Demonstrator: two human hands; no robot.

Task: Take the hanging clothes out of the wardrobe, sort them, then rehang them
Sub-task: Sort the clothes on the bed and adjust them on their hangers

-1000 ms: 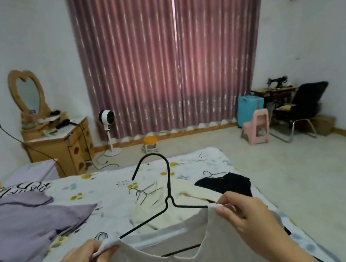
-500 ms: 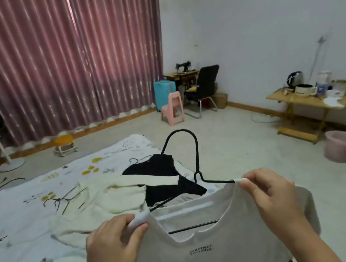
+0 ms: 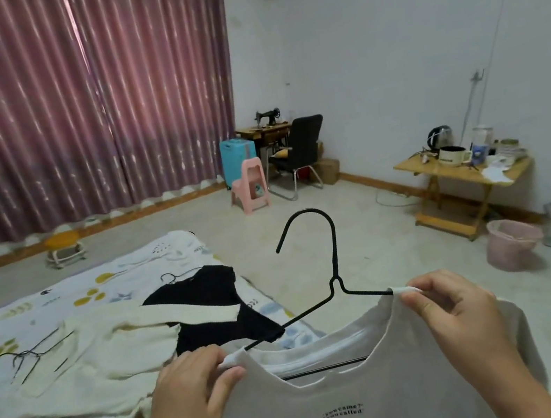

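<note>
A grey T-shirt (image 3: 340, 396) with small black lettering hangs on a black wire hanger (image 3: 333, 272) held up in front of me. My left hand (image 3: 191, 389) pinches the shirt's left shoulder at the neckline over the hanger arm. My right hand (image 3: 453, 306) pinches the right shoulder the same way. On the bed (image 3: 95, 281) to the left lie a cream sweater (image 3: 83, 357), a black top (image 3: 210, 305) on a hanger, and loose black hangers (image 3: 27, 357). The wardrobe is out of view.
Pink curtains (image 3: 63, 99) cover the far wall. A pink chair (image 3: 250, 185), a blue suitcase (image 3: 237, 156) and a black chair (image 3: 300, 151) stand in the corner. A wooden table (image 3: 463, 175) with kitchen items and a pink bin (image 3: 510, 243) stand right.
My view has swung right, away from the dresser toward the right wall and table. Both hands keep their hold on the shirt's shoulders, carrying it along on the hanger.
</note>
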